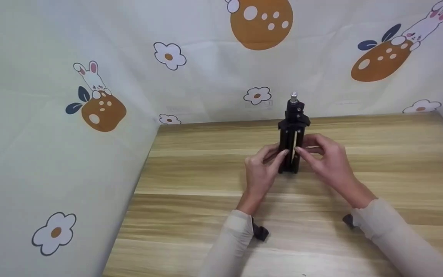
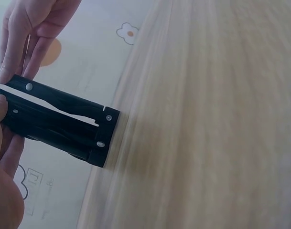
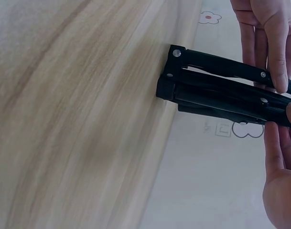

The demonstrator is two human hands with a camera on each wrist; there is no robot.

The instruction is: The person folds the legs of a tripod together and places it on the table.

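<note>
A small black tripod [image 1: 294, 119] with folded legs and a silver screw tip stands upright on the wooden table [image 1: 190, 169], near its back edge. My left hand [image 1: 259, 169] pinches a leg on the left side between thumb and fingers. On the other side, my right hand [image 1: 331, 163] pinches a leg with thumb and fingertips. A narrow gap shows between the legs. In the left wrist view the riveted lower legs [image 2: 59, 124] and foot end touch the tabletop. The same foot end [image 3: 171, 71] appears in the right wrist view.
Behind the table and to its left hangs a pale cloth backdrop [image 1: 206, 77] printed with rabbits, oranges and flowers. Black straps [image 1: 260, 232] show at the cuffs of both light sleeves [image 1: 227, 238].
</note>
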